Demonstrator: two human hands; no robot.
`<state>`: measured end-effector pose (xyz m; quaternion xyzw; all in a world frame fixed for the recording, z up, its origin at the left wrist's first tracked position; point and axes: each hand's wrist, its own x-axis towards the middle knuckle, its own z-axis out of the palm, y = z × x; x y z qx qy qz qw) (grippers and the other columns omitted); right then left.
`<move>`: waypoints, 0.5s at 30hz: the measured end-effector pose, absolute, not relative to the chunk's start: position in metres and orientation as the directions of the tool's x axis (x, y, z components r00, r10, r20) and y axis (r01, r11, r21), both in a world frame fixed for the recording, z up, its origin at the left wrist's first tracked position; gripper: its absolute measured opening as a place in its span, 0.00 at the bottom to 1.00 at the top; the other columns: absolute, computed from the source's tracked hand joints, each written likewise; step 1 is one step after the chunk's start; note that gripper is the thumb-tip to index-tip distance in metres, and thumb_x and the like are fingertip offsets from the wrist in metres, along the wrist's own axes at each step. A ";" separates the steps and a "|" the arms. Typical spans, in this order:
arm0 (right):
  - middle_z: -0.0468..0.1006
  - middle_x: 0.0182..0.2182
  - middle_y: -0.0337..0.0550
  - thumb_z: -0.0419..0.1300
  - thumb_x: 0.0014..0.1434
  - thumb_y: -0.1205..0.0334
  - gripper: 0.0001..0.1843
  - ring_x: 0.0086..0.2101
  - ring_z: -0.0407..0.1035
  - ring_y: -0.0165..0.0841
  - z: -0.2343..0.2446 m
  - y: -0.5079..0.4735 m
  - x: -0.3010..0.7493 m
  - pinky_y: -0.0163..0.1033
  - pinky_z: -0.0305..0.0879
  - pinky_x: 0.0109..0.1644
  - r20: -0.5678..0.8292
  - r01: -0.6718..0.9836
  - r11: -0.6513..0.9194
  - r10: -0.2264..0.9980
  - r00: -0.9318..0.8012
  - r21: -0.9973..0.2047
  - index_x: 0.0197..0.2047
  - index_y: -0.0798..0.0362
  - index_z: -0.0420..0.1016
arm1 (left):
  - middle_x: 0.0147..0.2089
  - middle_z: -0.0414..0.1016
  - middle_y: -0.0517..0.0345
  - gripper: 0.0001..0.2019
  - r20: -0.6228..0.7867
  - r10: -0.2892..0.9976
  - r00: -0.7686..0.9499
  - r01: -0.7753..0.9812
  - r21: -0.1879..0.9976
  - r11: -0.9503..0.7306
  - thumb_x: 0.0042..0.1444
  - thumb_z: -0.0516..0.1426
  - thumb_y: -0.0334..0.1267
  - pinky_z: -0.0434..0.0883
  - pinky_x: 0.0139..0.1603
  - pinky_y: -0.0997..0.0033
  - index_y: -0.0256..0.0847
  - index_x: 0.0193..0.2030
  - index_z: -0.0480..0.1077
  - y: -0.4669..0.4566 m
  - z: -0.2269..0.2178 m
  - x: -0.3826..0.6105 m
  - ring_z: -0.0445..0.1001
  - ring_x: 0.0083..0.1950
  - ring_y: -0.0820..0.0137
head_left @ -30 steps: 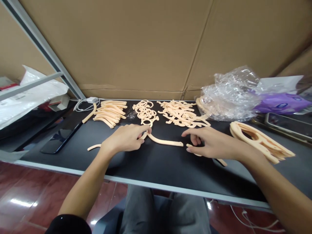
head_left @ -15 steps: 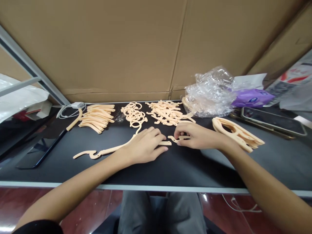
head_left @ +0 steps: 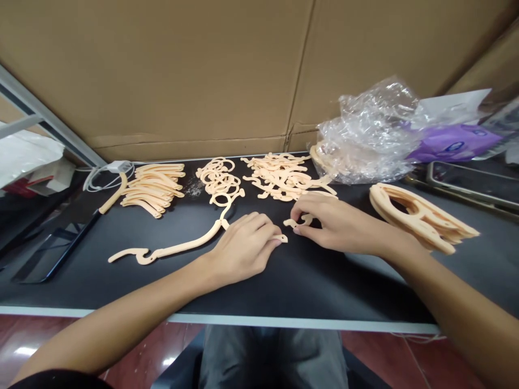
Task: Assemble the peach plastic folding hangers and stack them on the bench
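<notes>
A beige folding clothes hanger (head_left: pixel 188 244), partly assembled, lies on the black tabletop, its ring and hook part pointing up and away from me. My left hand (head_left: pixel 245 248) covers its right half, thumb and fingers closed on the right arm, whose holed tip sticks out past the fingertips. Just right of that tip, my right hand (head_left: pixel 330 222) pinches a small curved hanger end piece (head_left: pixel 290 222) between thumb and index finger. The piece and the arm tip are apart. At the hanger's left end, a similar curved piece (head_left: pixel 144 256) is joined on.
Behind lie piles of hanger arms (head_left: pixel 156 186), ring parts (head_left: pixel 221 181) and curved end pieces (head_left: pixel 279 175). Folded hangers (head_left: pixel 417 213) are stacked at right, near a phone (head_left: pixel 474 183), clear plastic bag (head_left: pixel 365 138) and purple packet (head_left: pixel 454 141). Another phone (head_left: pixel 57 248) lies left.
The thumb and fingers of my left hand have closed on the hanger arm near its tip. My right hand has turned the small curved piece a little. The camera view has shifted slightly.
</notes>
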<state>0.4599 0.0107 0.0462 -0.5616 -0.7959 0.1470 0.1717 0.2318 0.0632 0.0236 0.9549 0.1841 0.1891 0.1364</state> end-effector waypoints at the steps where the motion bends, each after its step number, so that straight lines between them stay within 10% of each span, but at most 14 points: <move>1: 0.78 0.37 0.45 0.57 0.62 0.62 0.04 0.40 0.70 0.38 0.048 0.010 0.459 0.42 0.61 0.43 0.091 0.846 0.317 0.947 -0.309 -0.428 0.36 0.51 0.72 | 0.42 0.76 0.51 0.08 0.321 0.401 0.858 0.293 0.337 -0.895 0.69 0.53 0.35 0.72 0.44 0.63 0.36 0.43 0.72 0.063 0.023 0.232 0.73 0.43 0.65; 15: 0.74 0.27 0.35 0.52 0.66 0.59 0.08 0.29 0.66 0.30 0.070 0.001 0.454 0.36 0.57 0.34 -0.087 0.700 0.239 0.914 -0.395 -0.673 0.38 0.50 0.70 | 0.41 0.72 0.52 0.07 0.421 0.387 0.820 0.308 0.244 -0.919 0.70 0.50 0.34 0.73 0.42 0.65 0.38 0.41 0.67 0.055 0.030 0.228 0.71 0.43 0.66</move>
